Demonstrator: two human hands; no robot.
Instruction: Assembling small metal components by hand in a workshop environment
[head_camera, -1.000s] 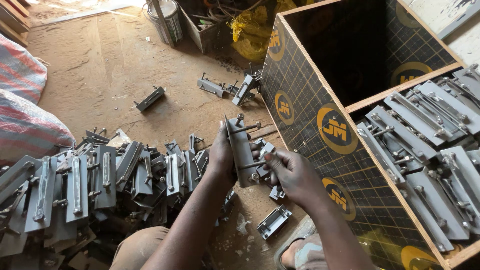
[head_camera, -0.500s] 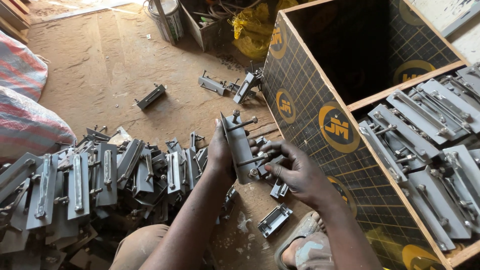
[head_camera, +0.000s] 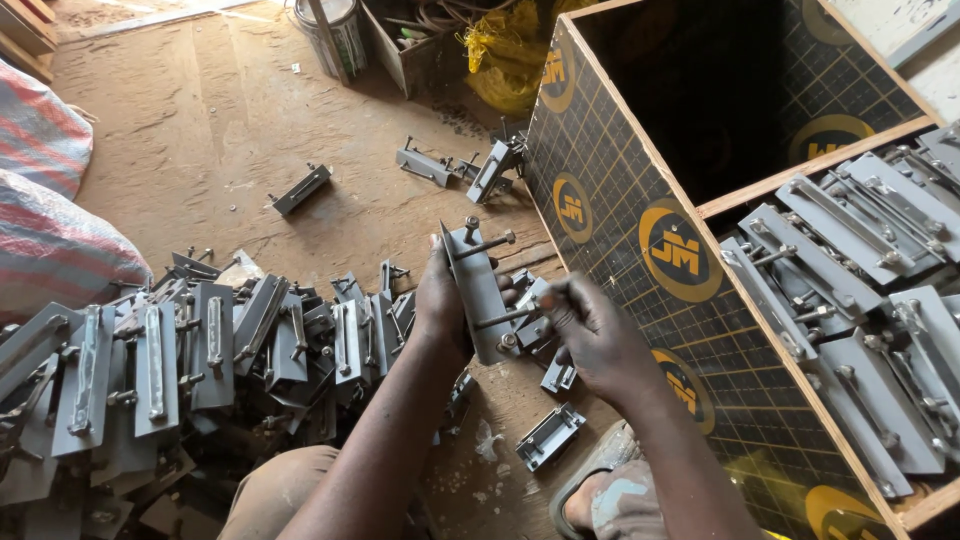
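Observation:
My left hand (head_camera: 440, 305) grips a grey metal latch plate (head_camera: 478, 290) held upright in the middle of the view, with a bolt sticking out near its top. My right hand (head_camera: 592, 335) pinches a thin metal rod (head_camera: 512, 316) that pokes out of the plate's lower part. Right under my hands a few more plates (head_camera: 545, 372) lie on the wooden floor. One channel-shaped piece (head_camera: 549, 435) lies close to my knee.
A heap of several grey latch plates (head_camera: 200, 350) fills the floor at left. A black plywood box (head_camera: 640, 190) with yellow round marks stands at right, one compartment holding stacked plates (head_camera: 860, 290). Loose plates (head_camera: 300, 188), a tin (head_camera: 335, 35) and striped sacks (head_camera: 50, 200) lie farther off.
My right hand has moved left from the small pile up to the plate and taken hold of the rod on it. My left hand keeps the plate upright.

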